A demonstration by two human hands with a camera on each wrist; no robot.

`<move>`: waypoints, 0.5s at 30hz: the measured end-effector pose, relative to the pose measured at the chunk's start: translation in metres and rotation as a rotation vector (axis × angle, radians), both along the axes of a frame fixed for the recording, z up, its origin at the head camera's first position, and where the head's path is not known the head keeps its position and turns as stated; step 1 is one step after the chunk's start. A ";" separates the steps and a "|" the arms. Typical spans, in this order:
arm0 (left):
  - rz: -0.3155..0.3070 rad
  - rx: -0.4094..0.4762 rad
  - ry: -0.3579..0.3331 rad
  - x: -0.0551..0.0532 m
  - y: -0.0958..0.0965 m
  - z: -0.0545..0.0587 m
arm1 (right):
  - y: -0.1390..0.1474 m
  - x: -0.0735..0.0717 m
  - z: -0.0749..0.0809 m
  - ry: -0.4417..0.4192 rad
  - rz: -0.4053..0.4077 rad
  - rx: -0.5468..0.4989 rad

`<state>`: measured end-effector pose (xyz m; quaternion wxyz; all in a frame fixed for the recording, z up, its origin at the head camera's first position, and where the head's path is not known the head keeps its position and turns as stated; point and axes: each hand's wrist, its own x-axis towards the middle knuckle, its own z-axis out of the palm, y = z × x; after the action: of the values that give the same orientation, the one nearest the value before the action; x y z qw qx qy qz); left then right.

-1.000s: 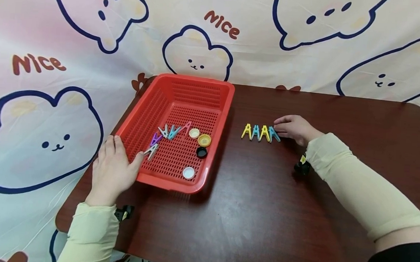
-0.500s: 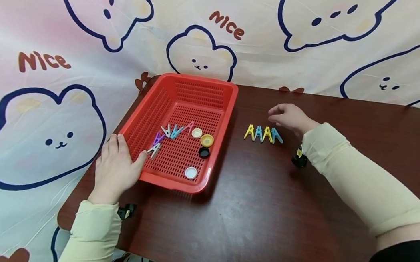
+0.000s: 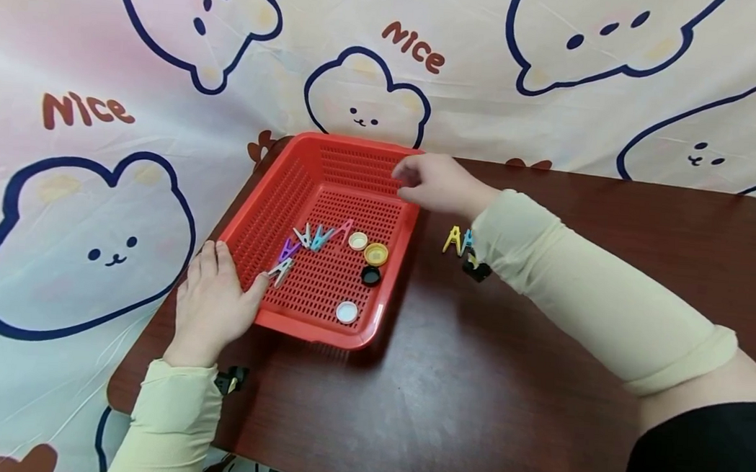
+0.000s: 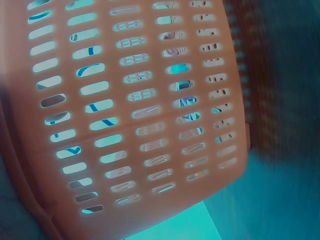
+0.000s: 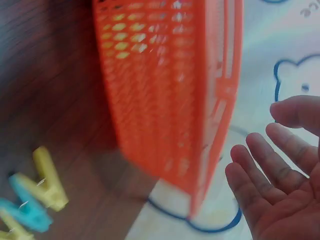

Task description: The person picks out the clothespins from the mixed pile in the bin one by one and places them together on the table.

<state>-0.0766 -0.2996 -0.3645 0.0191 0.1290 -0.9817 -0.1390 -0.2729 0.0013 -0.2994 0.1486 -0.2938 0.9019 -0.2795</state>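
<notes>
My left hand rests on the near left rim of the red plastic basket, fingers straight and thumb over the edge. My right hand is over the basket's far right rim. Its palm and spread fingers show nothing held in the right wrist view. Inside the basket lie a purple clothespin, a blue one, a pink one and white ones, plus several round caps, including a black cap. On the table a yellow clothespin stands beside a blue clothespin; my right sleeve hides others in that row.
The dark wooden table carries the basket on its left side. A curtain printed with bears hangs behind and to the left of it. Both wrists wear small black cameras.
My right hand has left the row of clothespins on the table, risen slightly and swept left to the basket's right rim. My left hand has kept its place on the basket.
</notes>
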 end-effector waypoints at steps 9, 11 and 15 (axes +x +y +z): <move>0.003 0.004 0.001 0.000 -0.001 0.001 | -0.066 0.018 0.019 0.014 0.192 -0.012; 0.007 0.005 -0.002 0.000 -0.001 0.000 | -0.080 0.021 0.020 0.025 0.230 -0.017; 0.011 0.000 -0.005 -0.001 -0.001 0.000 | -0.108 0.026 0.019 0.065 0.287 0.008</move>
<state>-0.0772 -0.3004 -0.3645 0.0172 0.1348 -0.9810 -0.1383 -0.2471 -0.1067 -0.2800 0.1589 -0.4280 0.8561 -0.2423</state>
